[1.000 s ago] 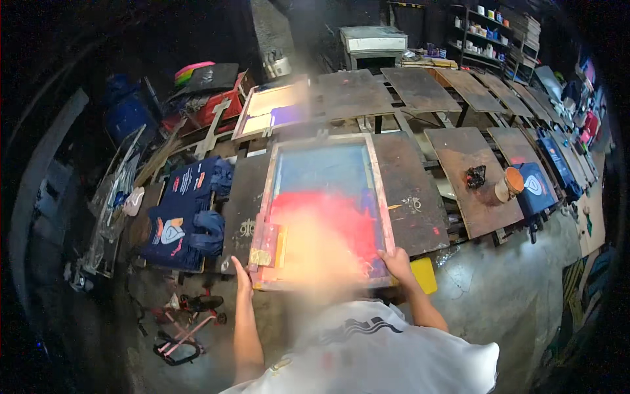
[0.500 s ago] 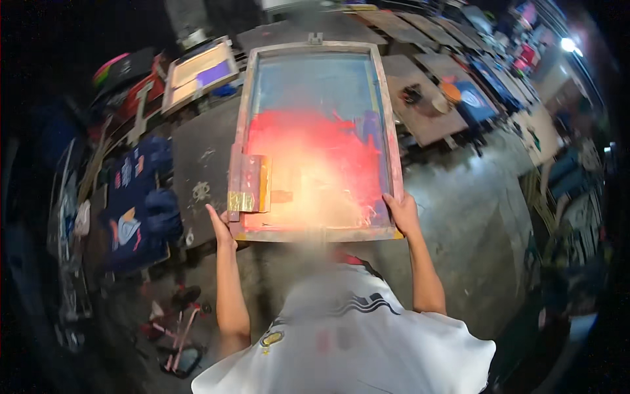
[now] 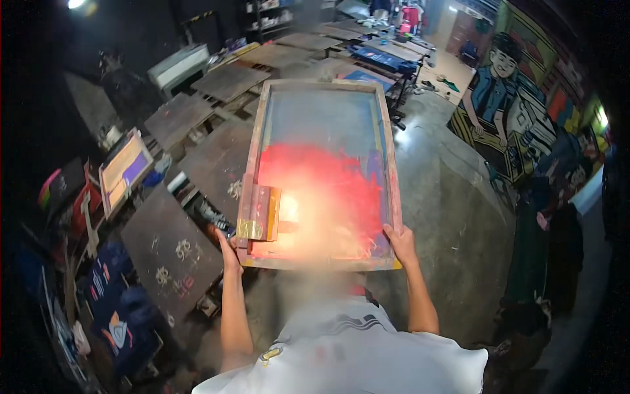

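A wooden-framed printing screen [image 3: 392, 172] is held out in front of my body, its mesh smeared with bright red ink [image 3: 341, 176] over the lower part. My left hand [image 3: 230, 253] grips its lower left edge, with the thumb stretched up outside the frame and the other fingers mostly hidden. At the lower right side, my right hand [image 3: 401, 244] is closed round the frame, thumb on top. A squeegee [image 3: 262, 210] with a wooden handle and an amber blade lies at the screen's lower left, close to my left hand. Glare washes out part of the ink.
Rows of dark flat printing boards [image 3: 230, 80] run along the left and far side. A dark navy garment [image 3: 115, 328] lies at the left, below another framed screen [image 3: 125, 172]. Concrete floor [image 3: 453, 217] stretches to the right, towards a painted mural [image 3: 495, 98].
The view has swung to the right, bringing the mural and more floor into sight while the boards shift left. The screen sits lower in the picture, still in both my hands.
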{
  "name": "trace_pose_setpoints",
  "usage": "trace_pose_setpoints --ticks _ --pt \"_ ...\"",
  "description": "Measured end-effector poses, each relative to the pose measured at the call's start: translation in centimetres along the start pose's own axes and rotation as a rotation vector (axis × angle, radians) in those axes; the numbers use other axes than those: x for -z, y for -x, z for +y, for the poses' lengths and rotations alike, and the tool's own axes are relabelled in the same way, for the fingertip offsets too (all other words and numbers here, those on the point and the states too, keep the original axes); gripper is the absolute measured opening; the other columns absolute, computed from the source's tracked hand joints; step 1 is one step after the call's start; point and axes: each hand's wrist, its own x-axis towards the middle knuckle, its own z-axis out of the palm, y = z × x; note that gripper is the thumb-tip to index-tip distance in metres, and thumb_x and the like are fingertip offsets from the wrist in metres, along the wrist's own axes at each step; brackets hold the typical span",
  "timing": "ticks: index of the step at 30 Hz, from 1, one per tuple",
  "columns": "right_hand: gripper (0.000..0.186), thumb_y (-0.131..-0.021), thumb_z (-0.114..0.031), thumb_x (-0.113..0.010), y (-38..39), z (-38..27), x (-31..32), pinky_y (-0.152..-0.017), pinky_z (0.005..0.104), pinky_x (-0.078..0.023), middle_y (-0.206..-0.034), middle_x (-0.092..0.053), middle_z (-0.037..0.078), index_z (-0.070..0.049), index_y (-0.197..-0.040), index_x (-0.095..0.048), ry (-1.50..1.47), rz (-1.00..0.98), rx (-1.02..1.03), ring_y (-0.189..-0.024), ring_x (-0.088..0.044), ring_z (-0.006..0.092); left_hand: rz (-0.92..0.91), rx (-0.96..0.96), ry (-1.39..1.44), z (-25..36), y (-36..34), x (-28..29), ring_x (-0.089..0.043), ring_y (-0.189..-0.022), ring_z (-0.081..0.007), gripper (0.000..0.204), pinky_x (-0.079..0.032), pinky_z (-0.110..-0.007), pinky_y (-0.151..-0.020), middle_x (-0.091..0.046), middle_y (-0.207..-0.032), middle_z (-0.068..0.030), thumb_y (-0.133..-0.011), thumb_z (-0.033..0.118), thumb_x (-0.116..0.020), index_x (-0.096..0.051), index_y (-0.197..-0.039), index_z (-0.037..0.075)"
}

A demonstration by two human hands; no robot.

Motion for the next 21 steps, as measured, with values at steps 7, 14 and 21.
trace_pose_setpoints --ticks 7,14,21 --pt "0.044 -0.086 -0.037 -0.074 -3.7 5.1 9.3 -0.062 0.0315 -0.045 -0.070 -0.059 0.002 0.005 -0.082 -0.063 -0.031 0.155 -0.028 -0.069 -0.052 0.0099 -0.024 0.065 -0.050 -5.6 -4.6 -11.9 -0.053 -0.059 -0.0109 0.072 -0.041 -0.024 -0.057 -0.057 -0.063 0.0030 -0.090 0.079 -0.034 -0.056 -0.064 0.014" --pt "0.057 -0.080 -0.046 -0.077 -9.5 11.6 21.0 -0.066 0.0390 -0.048 -0.074 -0.065 0.018 0.008 -0.086 -0.061 -0.061 0.313 -0.016 -0.070 -0.059 0.0191 -0.193 0.051 -0.126 -13.0 -6.7 -27.6 -0.063 -0.091 -0.0219 0.089 -0.047 -0.033 -0.085 -0.067 -0.102 -0.0106 -0.088 0.081 -0.032 -0.063 -0.103 -0.001" --pt "0.047 -0.085 -0.039 -0.074 -14.5 15.8 28.8 -0.072 0.0349 -0.049 -0.081 -0.067 0.011 0.006 -0.097 -0.064 -0.122 0.340 -0.018 -0.079 -0.062 0.0164 -0.315 0.125 -0.177 -19.1 -10.5 -37.8 -0.065 -0.100 -0.0265 0.101 -0.050 -0.039 -0.091 -0.068 -0.112 -0.0159 -0.086 0.083 -0.031 -0.059 -0.123 -0.006"
